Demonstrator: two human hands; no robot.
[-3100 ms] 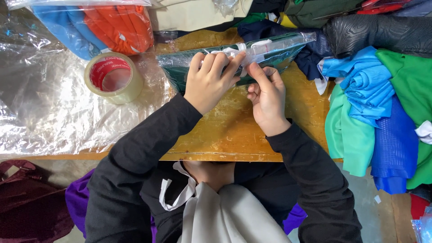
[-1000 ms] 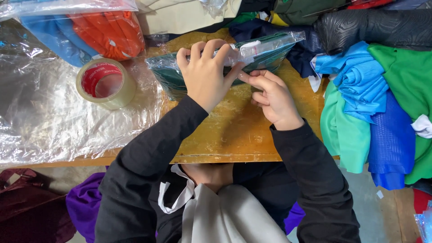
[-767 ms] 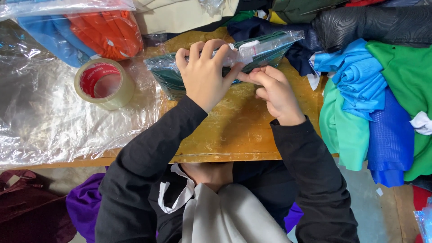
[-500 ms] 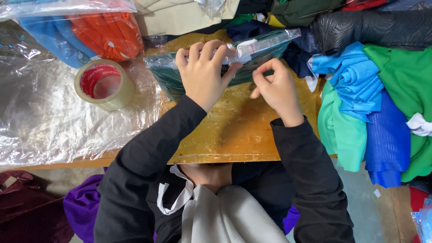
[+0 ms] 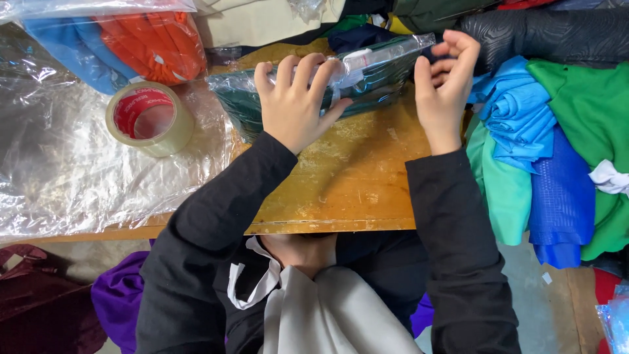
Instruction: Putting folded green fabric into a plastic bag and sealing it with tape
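A dark green folded garment in a clear plastic bag (image 5: 373, 78) lies across the far side of the wooden table (image 5: 347, 177). My left hand (image 5: 295, 98) presses down on the bag's middle, fingers curled over its top edge where a white strip shows. My right hand (image 5: 442, 85) is raised at the bag's right end, fingers apart and slightly curled beside the bag's corner, holding nothing that I can see.
A roll of clear tape with a red core (image 5: 147, 118) sits on crinkled plastic sheets (image 5: 59, 170) at the left. Bagged orange and blue garments (image 5: 151, 39) lie behind it. Blue and green fabrics (image 5: 544, 131) are piled at the right, under a black textured roll (image 5: 557, 33).
My right hand left the bag's lower middle edge and rose to its right end. My left hand stayed pressed on the bag, which shifted slightly.
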